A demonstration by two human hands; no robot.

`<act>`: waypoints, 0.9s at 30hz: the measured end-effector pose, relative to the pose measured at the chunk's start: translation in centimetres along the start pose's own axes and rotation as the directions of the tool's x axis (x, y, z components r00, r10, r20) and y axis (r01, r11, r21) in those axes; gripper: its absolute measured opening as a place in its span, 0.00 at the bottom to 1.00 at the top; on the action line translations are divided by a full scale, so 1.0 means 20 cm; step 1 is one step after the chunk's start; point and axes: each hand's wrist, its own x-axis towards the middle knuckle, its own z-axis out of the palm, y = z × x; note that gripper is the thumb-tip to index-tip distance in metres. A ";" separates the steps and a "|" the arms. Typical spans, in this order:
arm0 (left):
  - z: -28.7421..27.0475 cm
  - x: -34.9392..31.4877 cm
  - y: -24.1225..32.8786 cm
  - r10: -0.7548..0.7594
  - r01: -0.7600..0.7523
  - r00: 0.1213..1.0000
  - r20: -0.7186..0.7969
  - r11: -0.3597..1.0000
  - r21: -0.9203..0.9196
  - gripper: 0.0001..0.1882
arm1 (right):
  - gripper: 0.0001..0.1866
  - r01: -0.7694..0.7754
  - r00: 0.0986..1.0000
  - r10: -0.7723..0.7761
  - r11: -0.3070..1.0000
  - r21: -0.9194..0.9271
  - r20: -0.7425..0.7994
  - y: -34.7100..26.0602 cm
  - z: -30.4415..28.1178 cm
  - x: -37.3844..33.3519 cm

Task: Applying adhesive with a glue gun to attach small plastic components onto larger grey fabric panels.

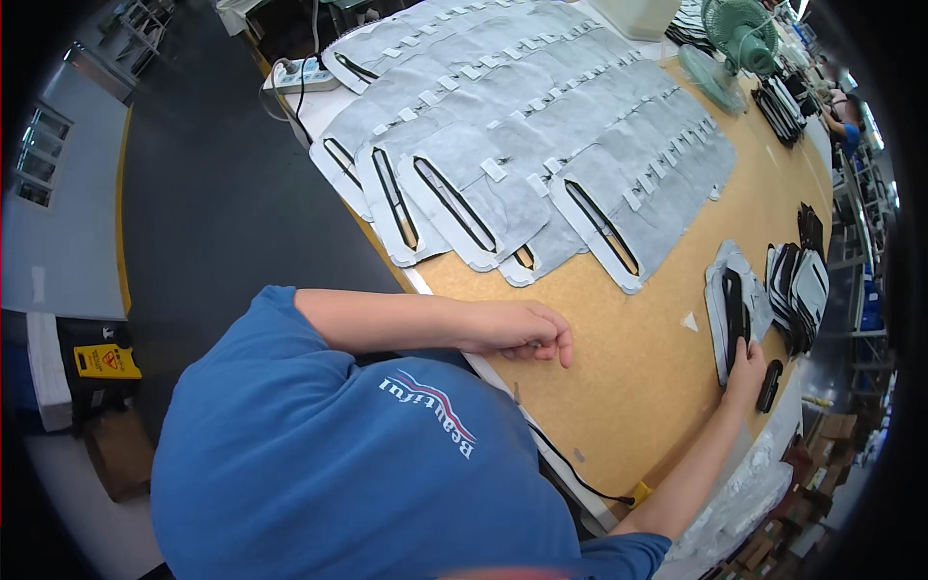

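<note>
My left hand hovers at the table's near left edge, palm down, fingers loosely bent, with nothing visible in it. Out to the right, my right hand has its fingers closed round the lower end of a long black strip. The strip lies along a small pile of grey fabric panels; whether it is attached to them I cannot tell. Beside that hand lies a short black tool-like object. Ahead, overlapping rows of grey fabric panels with black-edged long slots and small white tabs cover the table.
A bundle of black and white pieces stands at the table's right edge. Farther back are a green fan and more dark pieces. A power strip sits at the far left edge. A black cable runs along the near edge.
</note>
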 end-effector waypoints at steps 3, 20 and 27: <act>-0.02 -0.02 -0.01 0.085 -0.082 0.996 -0.035 0.995 0.060 0.13 | 0.20 -0.043 0.999 0.043 0.999 -0.017 -0.008 -0.14 -0.04 -0.05; 0.06 0.17 0.08 0.109 0.047 0.971 -0.214 0.788 0.614 0.20 | 0.13 0.397 0.908 -0.413 0.901 -0.173 -0.072 -0.68 -0.06 -0.79; 0.09 0.22 0.06 0.160 0.069 0.966 -0.204 0.601 0.797 0.11 | 0.20 0.330 0.840 -0.498 0.784 -0.525 -0.215 -0.30 0.12 -0.28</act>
